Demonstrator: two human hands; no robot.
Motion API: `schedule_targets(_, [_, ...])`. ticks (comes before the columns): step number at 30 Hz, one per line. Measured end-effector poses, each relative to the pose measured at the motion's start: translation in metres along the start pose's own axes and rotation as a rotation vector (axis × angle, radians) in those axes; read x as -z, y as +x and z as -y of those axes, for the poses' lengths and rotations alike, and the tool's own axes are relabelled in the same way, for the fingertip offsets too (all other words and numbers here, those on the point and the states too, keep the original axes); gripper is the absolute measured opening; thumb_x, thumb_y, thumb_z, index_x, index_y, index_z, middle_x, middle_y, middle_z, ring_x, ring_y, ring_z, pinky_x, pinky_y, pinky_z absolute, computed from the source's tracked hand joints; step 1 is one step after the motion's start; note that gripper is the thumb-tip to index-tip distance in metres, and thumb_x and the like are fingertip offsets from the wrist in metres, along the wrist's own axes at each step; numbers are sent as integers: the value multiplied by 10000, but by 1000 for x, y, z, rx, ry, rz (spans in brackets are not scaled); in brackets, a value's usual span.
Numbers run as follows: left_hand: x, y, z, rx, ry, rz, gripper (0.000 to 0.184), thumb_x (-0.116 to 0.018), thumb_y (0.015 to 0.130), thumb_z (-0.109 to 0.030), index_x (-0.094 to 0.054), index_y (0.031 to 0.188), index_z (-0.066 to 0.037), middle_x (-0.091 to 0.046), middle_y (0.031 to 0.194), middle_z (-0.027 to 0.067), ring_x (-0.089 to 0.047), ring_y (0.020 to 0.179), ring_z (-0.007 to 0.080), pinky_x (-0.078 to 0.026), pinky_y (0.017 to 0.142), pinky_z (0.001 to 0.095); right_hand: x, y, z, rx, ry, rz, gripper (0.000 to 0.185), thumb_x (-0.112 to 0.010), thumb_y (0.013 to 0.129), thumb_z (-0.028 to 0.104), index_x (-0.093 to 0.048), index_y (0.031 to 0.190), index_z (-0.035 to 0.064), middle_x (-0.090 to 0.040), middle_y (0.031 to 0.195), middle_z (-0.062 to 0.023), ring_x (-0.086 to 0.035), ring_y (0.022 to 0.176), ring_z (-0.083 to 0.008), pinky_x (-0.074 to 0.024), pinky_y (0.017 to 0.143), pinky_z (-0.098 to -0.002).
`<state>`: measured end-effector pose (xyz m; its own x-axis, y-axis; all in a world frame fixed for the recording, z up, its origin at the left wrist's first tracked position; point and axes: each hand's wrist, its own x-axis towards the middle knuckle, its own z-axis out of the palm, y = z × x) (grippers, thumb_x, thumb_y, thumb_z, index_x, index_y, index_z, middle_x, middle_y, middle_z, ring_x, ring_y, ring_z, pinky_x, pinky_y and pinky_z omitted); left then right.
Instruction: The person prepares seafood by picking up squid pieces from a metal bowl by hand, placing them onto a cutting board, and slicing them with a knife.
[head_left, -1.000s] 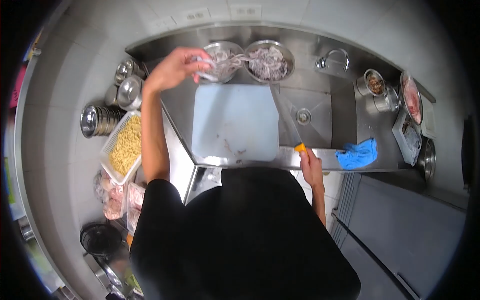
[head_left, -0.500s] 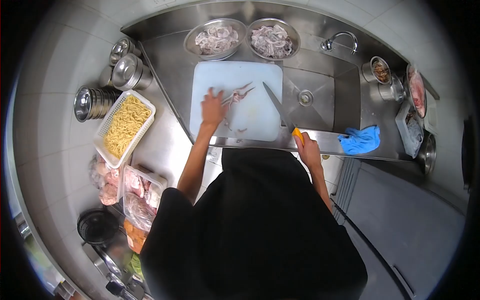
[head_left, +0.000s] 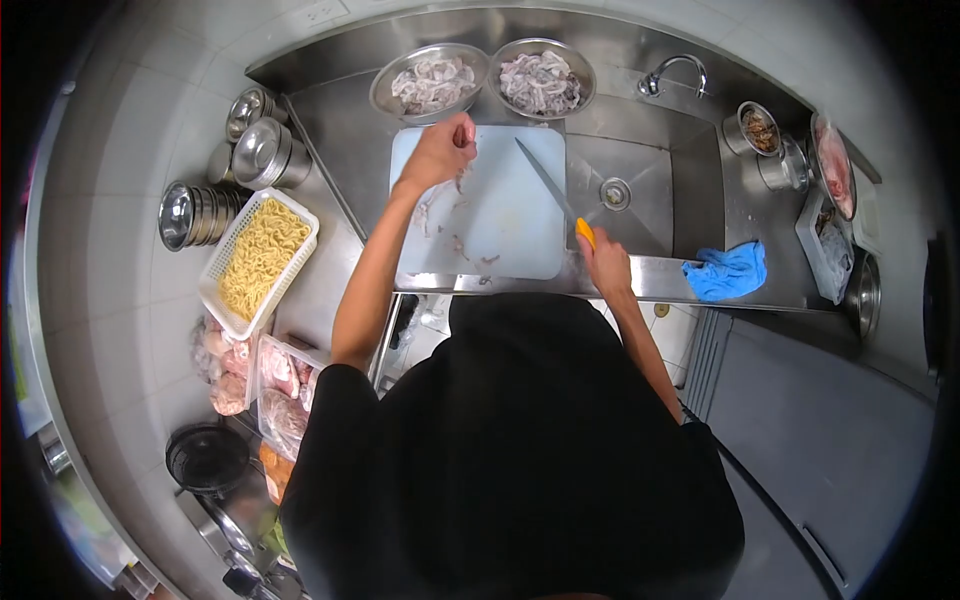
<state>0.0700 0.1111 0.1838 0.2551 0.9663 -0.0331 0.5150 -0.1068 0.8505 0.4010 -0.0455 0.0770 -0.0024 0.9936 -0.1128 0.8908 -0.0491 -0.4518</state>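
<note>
Over the back left of the white cutting board [head_left: 510, 235], my left hand [head_left: 443, 152] is curled closed, just in front of a steel bowl of squid strips [head_left: 433, 84]. A thin pinkish strand of squid [head_left: 460, 181] shows beneath it; most of what the fingers hold is hidden. My right hand [head_left: 607, 267] grips the yellow handle of a long knife [head_left: 546, 180], its blade pointing up and left over the board's right edge. Small squid scraps [head_left: 459, 243] lie on the board's left and front parts. A second bowl of squid strips [head_left: 540, 82] stands beside the first.
Right of the board is a steel sink [head_left: 640, 215] with a faucet [head_left: 677, 72]. A blue cloth [head_left: 726, 271] lies at its front edge. Left stand a white basket of noodles [head_left: 262, 262], stacked steel bowls [head_left: 270, 155] and a container of raw meat [head_left: 283, 385].
My left hand has moved away from me to the back of the board and closed. The squid tentacles at the board's middle are gone from there. The knife stays in my right hand.
</note>
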Motion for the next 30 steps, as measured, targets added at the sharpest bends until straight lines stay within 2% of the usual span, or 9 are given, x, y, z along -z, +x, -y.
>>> schedule_targets(4, [25,-1,-21,39,-183,9,182,-781,856,-35,-602,888,-25,-641,743,32,-611,708,112,-504,644,309,19,-7,5,-31,47,-43,381,-598,1027,411,-601,1065,32,-686,784,-296,-668,759,-526,-526,662,-614])
schedule_targets(5, [28,-5,-25,61,-120,-8,188,-794,877,-74,-615,906,-24,-637,714,32,-607,684,135,-509,650,321,24,-10,6,-52,52,-42,384,-595,1028,414,-604,1071,32,-688,791,-298,-669,765,-527,-527,668,-613])
schedule_targets(8, [13,-7,18,150,170,-16,169,-754,917,-136,-653,1010,-37,-696,892,130,-674,784,221,-554,706,365,38,-16,5,-77,9,-25,356,-587,1028,389,-597,1060,35,-707,814,-269,-691,773,-496,-553,691,-589])
schedule_targets(11, [-45,-6,125,75,572,-32,239,-706,962,-225,-660,1141,-73,-649,1033,190,-685,884,296,-563,770,451,30,-19,-2,-75,9,-48,375,-586,1026,405,-596,1058,32,-706,809,-271,-692,775,-500,-557,696,-591])
schedule_targets(14, [-101,-22,143,71,748,-151,327,-715,930,-289,-654,1187,-97,-592,1160,267,-670,983,408,-558,838,509,20,-20,-5,-94,-6,4,380,-595,1023,405,-594,1061,26,-706,813,-274,-691,777,-503,-558,698,-594])
schedule_targets(20, [-77,10,137,108,473,72,353,-742,843,-218,-661,1164,-94,-698,1007,216,-696,924,403,-558,857,471,21,-28,0,-62,48,-25,369,-615,1014,392,-612,1054,26,-702,810,-278,-685,780,-509,-554,697,-598])
schedule_targets(26, [5,2,-7,-7,207,54,244,-734,809,-137,-602,994,-48,-688,841,151,-671,782,287,-532,758,427,49,-27,15,-85,50,-43,353,-616,1014,377,-629,1057,26,-699,822,-292,-680,789,-512,-545,693,-598])
schedule_targets(27, [12,3,-11,-17,239,54,301,-752,799,-93,-602,1057,-49,-679,893,94,-672,767,196,-550,747,359,53,-26,17,-79,56,-63,352,-617,1014,376,-629,1055,27,-699,822,-293,-680,785,-513,-544,691,-599])
schedule_targets(30, [20,-3,-22,8,119,31,308,-759,806,-92,-596,1064,-48,-684,928,81,-666,738,201,-550,728,348,64,-25,20,-65,60,-111,348,-619,1015,371,-627,1049,25,-698,816,-293,-678,771,-515,-543,684,-598])
